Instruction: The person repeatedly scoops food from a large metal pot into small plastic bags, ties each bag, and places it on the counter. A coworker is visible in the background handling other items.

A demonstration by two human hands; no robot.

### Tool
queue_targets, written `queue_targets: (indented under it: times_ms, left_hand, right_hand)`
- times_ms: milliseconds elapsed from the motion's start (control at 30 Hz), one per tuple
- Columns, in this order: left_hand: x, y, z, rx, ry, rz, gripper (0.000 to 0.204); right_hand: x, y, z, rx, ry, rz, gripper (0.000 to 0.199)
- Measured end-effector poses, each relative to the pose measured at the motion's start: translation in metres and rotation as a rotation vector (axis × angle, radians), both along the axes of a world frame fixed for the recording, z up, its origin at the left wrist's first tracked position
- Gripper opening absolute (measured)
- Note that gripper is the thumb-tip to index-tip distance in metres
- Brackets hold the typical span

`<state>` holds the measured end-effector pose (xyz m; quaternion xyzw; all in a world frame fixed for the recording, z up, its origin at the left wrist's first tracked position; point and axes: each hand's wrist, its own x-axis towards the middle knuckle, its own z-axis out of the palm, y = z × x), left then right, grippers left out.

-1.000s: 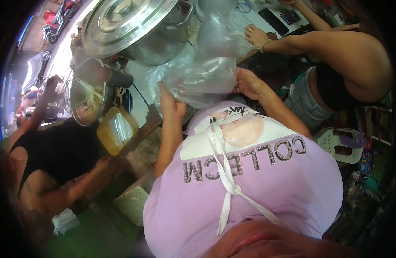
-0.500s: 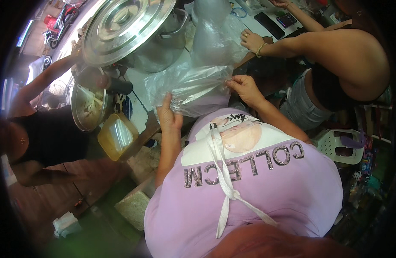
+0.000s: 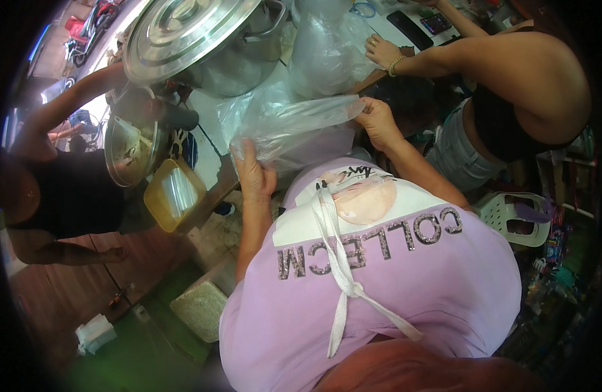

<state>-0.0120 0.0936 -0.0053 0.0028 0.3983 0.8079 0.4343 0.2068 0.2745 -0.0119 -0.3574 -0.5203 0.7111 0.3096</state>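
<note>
A clear plastic bag [image 3: 294, 127] is stretched sideways between my two hands, just above my lilac shirt. My left hand [image 3: 254, 175] pinches the bag's left edge, fingers closed on the film. My right hand [image 3: 378, 121] grips its right end at about the same height. The bag looks empty and crumpled. More clear plastic [image 3: 327, 52] is heaped on the white table right behind it.
A big steel pot with a lid [image 3: 196, 36] stands at the back left. A person in black at the left holds a round steel bowl [image 3: 128, 150] over a yellow tub [image 3: 173, 194]. Another person's hand [image 3: 382, 52] rests on the table by a phone [image 3: 408, 26]. A white plastic stool [image 3: 516, 215] is at the right.
Both hands have pulled the bag out wider and flatter, my right hand moving to the right. The person at the left has raised an arm toward the pot lid.
</note>
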Motion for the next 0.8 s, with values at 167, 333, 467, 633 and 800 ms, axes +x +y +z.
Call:
queue_targets:
  times_ms: [167,333,467,633,800]
  left_hand:
    - [-0.002,-0.003,-0.006,-0.080,0.158,0.081,0.048]
    - [-0.003,-0.008,-0.009,-0.088,0.140,0.056,0.037]
    - [-0.026,-0.027,-0.016,-0.257,0.301,0.037,0.019]
    - [-0.099,-0.082,0.014,-0.826,1.334,0.014,0.023]
    - [-0.100,-0.067,0.084,-0.634,1.544,0.038,0.022]
  right_hand:
    - [0.000,0.000,-0.003,0.294,-0.185,0.038,0.015]
    - [-0.005,-0.002,0.004,0.458,-0.222,0.057,0.020]
    - [-0.006,0.004,0.021,0.374,-0.077,-0.073,0.016]
    - [0.003,0.016,0.069,0.407,-0.083,-0.092,0.007]
    - [-0.016,0.017,0.130,1.077,-0.033,0.173,0.007]
